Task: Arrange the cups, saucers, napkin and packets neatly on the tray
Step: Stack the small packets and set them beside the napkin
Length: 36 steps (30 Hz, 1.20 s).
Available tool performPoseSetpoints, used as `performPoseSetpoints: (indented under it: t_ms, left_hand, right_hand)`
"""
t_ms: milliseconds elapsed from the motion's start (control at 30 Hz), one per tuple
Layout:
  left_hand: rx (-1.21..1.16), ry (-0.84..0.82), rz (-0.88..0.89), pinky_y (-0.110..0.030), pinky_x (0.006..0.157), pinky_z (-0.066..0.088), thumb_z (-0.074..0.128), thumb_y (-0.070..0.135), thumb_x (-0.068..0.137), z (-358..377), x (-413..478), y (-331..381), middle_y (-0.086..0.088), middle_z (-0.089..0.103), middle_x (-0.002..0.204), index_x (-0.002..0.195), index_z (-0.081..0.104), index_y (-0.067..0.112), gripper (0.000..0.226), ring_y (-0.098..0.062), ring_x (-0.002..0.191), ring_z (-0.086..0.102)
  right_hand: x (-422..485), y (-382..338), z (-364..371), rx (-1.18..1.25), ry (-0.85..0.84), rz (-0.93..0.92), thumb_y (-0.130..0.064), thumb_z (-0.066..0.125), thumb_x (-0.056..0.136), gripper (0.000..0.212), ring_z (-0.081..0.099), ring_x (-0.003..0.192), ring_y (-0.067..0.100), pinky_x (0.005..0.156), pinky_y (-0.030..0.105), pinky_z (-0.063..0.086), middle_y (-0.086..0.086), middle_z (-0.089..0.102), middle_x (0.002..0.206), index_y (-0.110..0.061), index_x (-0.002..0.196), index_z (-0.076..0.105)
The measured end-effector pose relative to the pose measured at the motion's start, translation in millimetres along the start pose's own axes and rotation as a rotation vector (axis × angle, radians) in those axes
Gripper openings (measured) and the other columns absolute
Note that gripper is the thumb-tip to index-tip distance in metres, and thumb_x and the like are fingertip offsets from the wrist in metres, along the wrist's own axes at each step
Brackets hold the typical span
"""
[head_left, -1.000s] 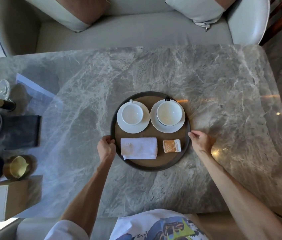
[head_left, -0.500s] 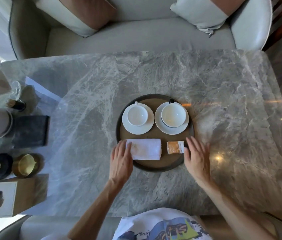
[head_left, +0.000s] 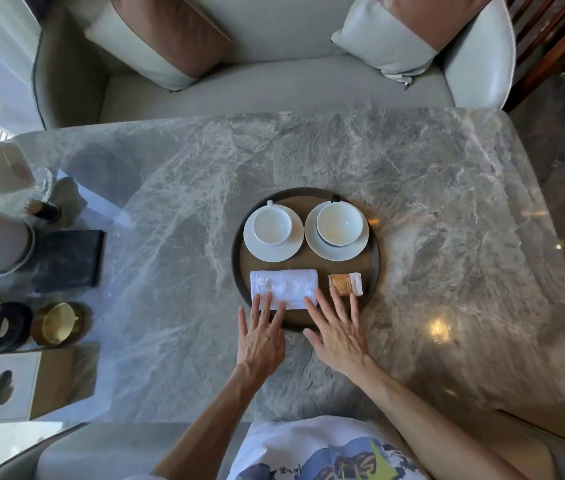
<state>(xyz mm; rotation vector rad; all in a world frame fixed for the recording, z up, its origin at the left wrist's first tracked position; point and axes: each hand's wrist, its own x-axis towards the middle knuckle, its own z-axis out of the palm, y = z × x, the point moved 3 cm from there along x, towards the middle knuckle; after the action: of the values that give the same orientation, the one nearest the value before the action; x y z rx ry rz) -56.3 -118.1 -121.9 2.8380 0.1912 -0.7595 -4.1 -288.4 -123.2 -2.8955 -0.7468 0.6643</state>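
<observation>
Two hands are laid flat, fingers spread and straight, with nothing pinched. The left hand is pressed on the near edge of the napkin. The right hand is set at the napkin's right corner and the near edge of the packet stack. Half a second ago they were held wider apart, outside both items. Farther back, the left cup is seated on the left saucer and the right cup on the right saucer. All are carried on one round tray.

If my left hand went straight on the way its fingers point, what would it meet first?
The folded white napkin: the left hand has its fingertips over the napkin's near edge, seemingly touching it. Past it comes the left saucer.
</observation>
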Motion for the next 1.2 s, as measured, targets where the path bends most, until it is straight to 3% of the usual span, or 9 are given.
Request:
performPoseSetpoints:
  t_ms: [133, 267, 500, 600, 700, 767, 833, 1033, 1200]
  left_hand:
    - [-0.005, 0.011, -0.022, -0.063, 0.119, -0.002, 0.032, 0.033, 0.100, -3, -3, 2, -0.007, -0.022, 0.163, 0.156, -0.004, 0.030, 0.066, -0.032, 0.148, -0.024]
    - [-0.058, -0.020, -0.122, -0.071, 0.110, -0.006, 0.032, 0.047, 0.100, -1, -7, 3, -0.004, -0.036, 0.156, 0.150, -0.020, 0.038, 0.073, -0.035, 0.145, -0.028]
    - [-0.070, -0.073, -0.119, -0.072, 0.112, -0.004, 0.034, 0.048, 0.099, -4, -3, 7, -0.007, -0.024, 0.162, 0.155, -0.002, 0.033, 0.068, -0.036, 0.149, -0.020]
    - [-0.076, 0.011, -0.140, -0.068, 0.114, -0.004, 0.034, 0.046, 0.099, -12, -3, 10, -0.010, -0.005, 0.165, 0.153, 0.014, 0.025, 0.061, -0.033, 0.152, -0.012]
    - [-0.069, 0.152, -0.166, -0.059, 0.119, 0.006, 0.038, 0.041, 0.099, -31, 4, 7, -0.014, 0.029, 0.157, 0.146, 0.031, 0.017, 0.053, -0.034, 0.150, 0.015]
    - [-0.085, 0.291, -0.172, -0.049, 0.115, 0.028, 0.044, 0.034, 0.097, -49, 13, 4, -0.014, 0.052, 0.133, 0.132, 0.048, 0.010, 0.042, -0.033, 0.131, 0.042]
    - [-0.143, 0.376, -0.195, -0.040, 0.103, 0.038, 0.048, 0.029, 0.096, -68, 25, 0, -0.013, 0.058, 0.118, 0.117, 0.055, 0.007, 0.031, -0.032, 0.114, 0.052]
    - [-0.333, 0.452, -0.251, -0.042, 0.101, 0.041, 0.063, 0.028, 0.091, -118, 76, 2, -0.016, 0.055, 0.123, 0.132, 0.046, 0.005, 0.050, -0.034, 0.114, 0.051]
    - [-0.362, 0.408, -0.250, -0.044, 0.111, 0.033, 0.070, 0.037, 0.085, -123, 107, 0, -0.016, 0.044, 0.141, 0.148, 0.028, 0.006, 0.081, -0.035, 0.130, 0.042]
  right_hand:
    - [-8, 8, -5, 0.011, 0.049, 0.035, -0.058, 0.042, 0.091, 0.071, 0.010, 0.154, 0.029, 0.121, 0.060, 0.009, 0.001, 0.023, 0.164, -0.033, 0.155, 0.025]
    - [-24, 34, 0, 0.055, 0.040, 0.180, -0.062, 0.041, 0.092, 0.073, 0.003, 0.154, 0.035, 0.121, 0.059, -0.003, 0.004, 0.010, 0.167, -0.036, 0.156, 0.018]
    - [-34, 52, 6, 0.090, -0.101, 0.205, -0.061, 0.029, 0.098, 0.068, -0.011, 0.154, 0.028, 0.122, 0.055, -0.003, 0.000, -0.005, 0.167, -0.038, 0.156, 0.003]
    - [-33, 48, -6, 0.135, 0.035, 0.168, -0.052, 0.038, 0.100, 0.063, 0.008, 0.155, 0.025, 0.123, 0.049, 0.009, 0.001, 0.017, 0.165, -0.028, 0.155, 0.025]
    - [-23, 52, -27, 0.274, 0.309, 0.162, -0.033, 0.057, 0.097, 0.041, 0.047, 0.138, 0.029, 0.114, 0.045, 0.038, 0.008, 0.062, 0.136, -0.010, 0.132, 0.061]
    - [-10, 59, -46, 0.350, 0.422, 0.208, -0.026, 0.062, 0.095, 0.028, 0.063, 0.116, 0.032, 0.097, 0.041, 0.050, 0.010, 0.071, 0.112, -0.006, 0.114, 0.068]
    - [7, 66, -66, 0.452, 0.454, 0.285, -0.026, 0.062, 0.095, 0.027, 0.064, 0.106, 0.030, 0.088, 0.037, 0.050, 0.009, 0.070, 0.108, -0.007, 0.113, 0.066]
    - [69, 71, -103, 0.671, 0.429, 0.364, -0.031, 0.076, 0.083, 0.080, 0.046, 0.134, 0.022, 0.105, 0.031, 0.039, 0.006, 0.050, 0.147, -0.015, 0.150, 0.034]
    - [102, 69, -100, 0.665, 0.350, 0.381, -0.042, 0.084, 0.071, 0.116, 0.036, 0.142, 0.027, 0.113, 0.040, 0.036, 0.010, 0.033, 0.157, -0.012, 0.156, 0.011]
